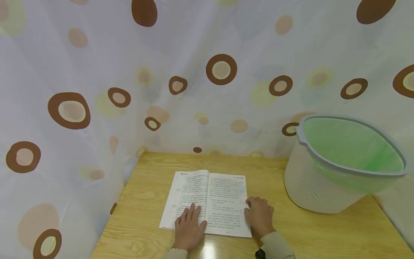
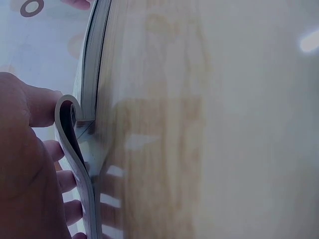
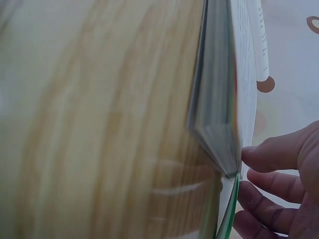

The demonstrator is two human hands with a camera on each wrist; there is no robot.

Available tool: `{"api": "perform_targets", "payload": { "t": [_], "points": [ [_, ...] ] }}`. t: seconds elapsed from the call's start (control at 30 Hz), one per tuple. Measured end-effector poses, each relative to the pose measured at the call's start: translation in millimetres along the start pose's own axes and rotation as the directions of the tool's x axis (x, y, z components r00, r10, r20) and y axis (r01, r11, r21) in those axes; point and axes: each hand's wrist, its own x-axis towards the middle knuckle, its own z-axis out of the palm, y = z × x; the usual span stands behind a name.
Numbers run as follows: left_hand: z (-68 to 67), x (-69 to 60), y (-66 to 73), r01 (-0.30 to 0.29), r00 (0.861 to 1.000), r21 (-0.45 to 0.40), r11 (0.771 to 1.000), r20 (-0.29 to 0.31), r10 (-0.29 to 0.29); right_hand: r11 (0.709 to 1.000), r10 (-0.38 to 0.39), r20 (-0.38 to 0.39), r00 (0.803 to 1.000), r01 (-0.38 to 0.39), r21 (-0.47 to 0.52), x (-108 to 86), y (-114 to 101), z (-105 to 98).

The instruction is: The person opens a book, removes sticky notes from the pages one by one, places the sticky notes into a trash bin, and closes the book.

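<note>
An open book [image 1: 226, 205] with printed text lies on the wooden table. My left hand [image 1: 189, 227] rests on the lower part of its left page, fingers spread; in the left wrist view this hand [image 2: 30, 159] lies along the book's curled lower edge [image 2: 75, 144]. At the book's right edge is my right hand [image 1: 260, 216], fingers bent. The right wrist view shows this hand's thumb [image 3: 271, 154] and fingers at the page edges, which bunch together beside a green edge [image 3: 229, 209]. Exactly how many pages it grips cannot be told.
On the right of the table [image 1: 145, 201] stands a tall pale basket [image 1: 310, 187] with a grey rim and a green lining. A white sheet with brown and yellow circles [image 1: 194, 43] hangs behind the table and along its left side.
</note>
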Motion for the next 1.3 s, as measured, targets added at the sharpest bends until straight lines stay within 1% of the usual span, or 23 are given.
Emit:
{"api": "perform_targets", "payload": {
  "t": [0.13, 0.27, 0.47, 0.63, 0.77, 0.8, 0.87, 1.0, 1.13, 1.3],
  "points": [
    [2.1, -0.6, -3.7, -0.008, 1.0, -0.001, 1.0, -0.02, 0.008, 1.0, -0.009, 0.003, 1.0, 0.009, -0.012, 0.3, -1, 3],
    [4.4, 1.0, -5.7, -0.016, 1.0, -0.003, 1.0, -0.017, 0.016, 0.999, -0.003, 0.006, 1.0, 0.004, -0.038, 0.3, 0, 4],
    [4.9, 3.6, -0.4, 0.001, 1.0, 0.006, 1.0, -0.016, -0.001, 0.997, -0.006, 0.019, 1.0, 0.008, -0.073, 2.3, 0, 1],
    [1.4, 0.2, -2.5, 0.002, 1.0, 0.001, 1.0, 0.0, -0.002, 0.994, -0.01, 0.021, 1.0, 0.012, -0.108, -1.1, -5, 3],
    [3.3, 1.8, -2.3, 0.002, 1.0, 0.02, 1.0, 0.013, -0.002, 0.992, -0.004, 0.016, 1.0, 0.006, -0.123, -0.7, -4, 1],
    [3.5, 2.4, -2.1, 0.001, 1.0, 0.022, 1.0, 0.018, -0.001, 0.993, -0.006, 0.008, 1.0, 0.007, -0.12, -0.6, -5, 0],
    [3.0, 1.2, -6.7, 0.001, 1.0, 0.034, 0.999, 0.024, -0.002, 0.994, -0.007, 0.005, 1.0, 0.008, -0.112, -4.0, -8, 2],
    [2.2, -3.1, -10.4, -0.009, 0.999, 0.034, 0.999, 0.032, 0.008, 0.997, 0.021, 0.025, 0.999, -0.019, -0.076, -8.4, -12, 3],
    [2.4, -2.7, -9.3, -0.005, 1.0, 0.027, 1.0, 0.028, 0.004, 0.998, 0.058, 0.051, 0.997, -0.057, -0.019, -3.8, -11, 3],
    [6.9, 3.8, -6.2, -0.024, 0.999, 0.014, 1.0, -0.029, 0.024, 0.999, 0.047, 0.027, 0.999, -0.048, 0.023, 5.7, -8, -1]
  ]
}}
